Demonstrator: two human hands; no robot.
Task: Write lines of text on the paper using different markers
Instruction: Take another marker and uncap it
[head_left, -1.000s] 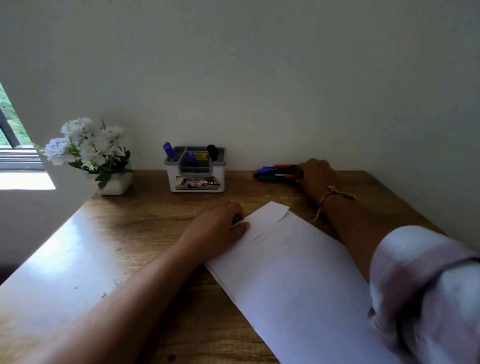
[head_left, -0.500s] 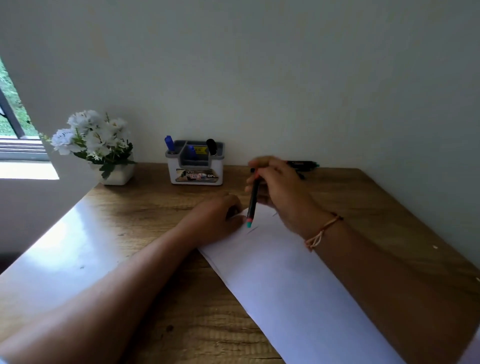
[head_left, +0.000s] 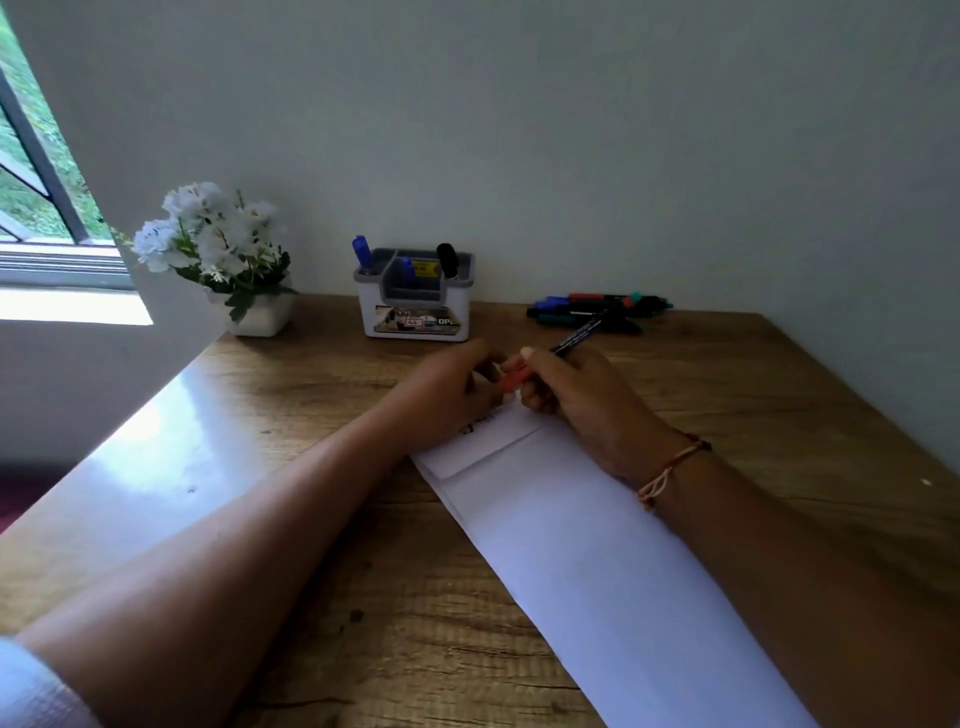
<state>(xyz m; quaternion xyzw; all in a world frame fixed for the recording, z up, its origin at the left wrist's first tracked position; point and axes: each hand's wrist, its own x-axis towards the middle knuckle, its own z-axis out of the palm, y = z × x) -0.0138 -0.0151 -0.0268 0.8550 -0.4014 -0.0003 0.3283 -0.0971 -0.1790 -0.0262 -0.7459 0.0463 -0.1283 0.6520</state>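
While the right grip (head_left: 576, 397) holds the marker (head_left: 577, 334), left grip (head_left: 447, 397) touches its cap (head_left: 511, 378).

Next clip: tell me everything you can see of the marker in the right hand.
The marker has a slim black barrel with white print, seemingly plastic, and a red end. It is tilted, red end low over the far edge of the paper, tail pointing back-right. The right hand grips its middle; the left hand meets the red end, though whether it pinches it is unclear.
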